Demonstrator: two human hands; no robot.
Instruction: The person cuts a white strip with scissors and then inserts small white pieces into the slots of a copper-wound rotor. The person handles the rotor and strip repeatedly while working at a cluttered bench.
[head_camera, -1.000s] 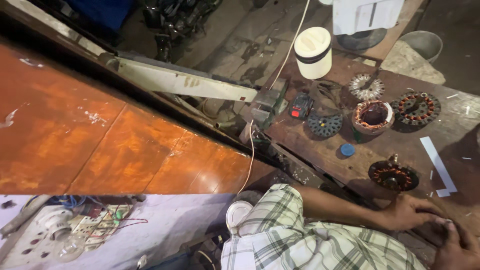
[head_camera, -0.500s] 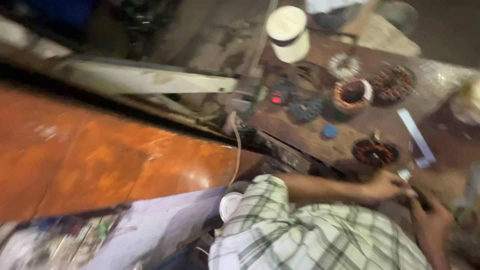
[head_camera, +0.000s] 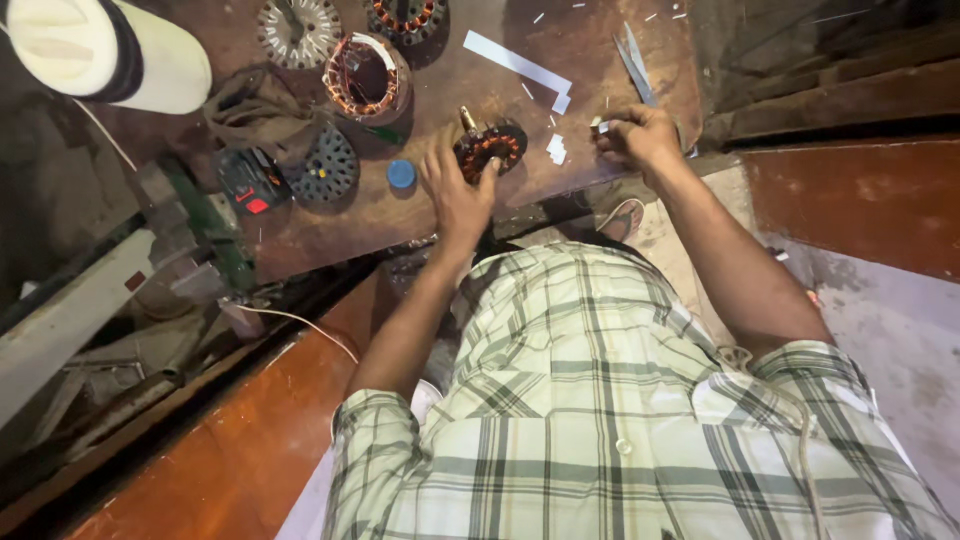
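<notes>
The left hand rests on the brown workboard with its fingers curled around a small wound stator, grasping it from the near side; the copper coils and a short shaft stub show just beyond the fingertips. The right hand sits well to the right of it, fingers pinched together on a small white paper slip held at the fingertips. Between the two hands lie little white paper scraps. Just beyond the right hand lie a pair of scissors, and a long white paper strip lies beyond the gap between the hands. Left of the left hand, near it, is a blue bottle cap, then a dark perforated disc and a black tester with a red button. Farther beyond the left hand stands a larger copper-wound stator, with a toothed steel lamination beside it. A white cylindrical roll lies far off to the left.
</notes>
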